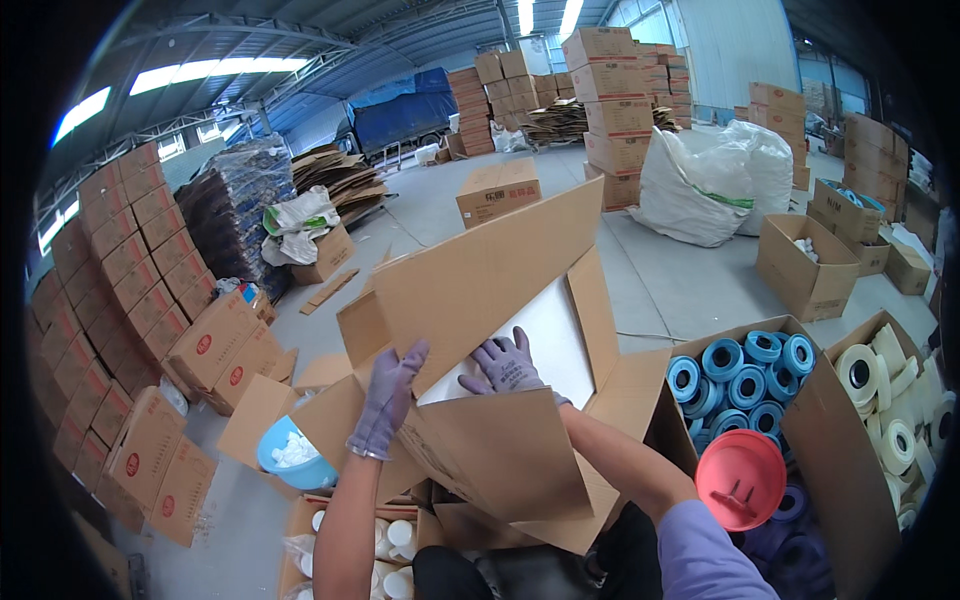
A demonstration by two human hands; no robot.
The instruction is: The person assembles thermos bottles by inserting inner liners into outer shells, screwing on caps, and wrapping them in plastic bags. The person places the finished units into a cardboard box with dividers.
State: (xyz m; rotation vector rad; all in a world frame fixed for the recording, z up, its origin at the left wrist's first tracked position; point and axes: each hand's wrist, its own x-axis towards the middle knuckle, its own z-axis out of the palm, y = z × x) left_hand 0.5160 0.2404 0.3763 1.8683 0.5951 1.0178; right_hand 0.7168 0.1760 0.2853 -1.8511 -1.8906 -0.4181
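Left hand [390, 388] grips carton [500, 440] edge; right hand [510, 368], fingers splayed, lies against white sheet [555, 335] inside. Carton sits left of blue rings [736, 392]; probably light, stiff, bendy at folds. Best held by side walls.

A grey floor [665, 285] is spreading out under the goods. Along its left edge, a carton wall [150, 250] is standing, while loose cartons [155, 465] are resting nearer, toward the near left corner. A cardboard strip [328, 291] is lying flat left of the middle, and a single box [497, 205] is sitting around the middle. Toward the far edge, a tall stack [615, 110] is rising; white sacks [690, 190] are slumping just beside it. Toward the right edge, an open box [803, 275] is standing upright.
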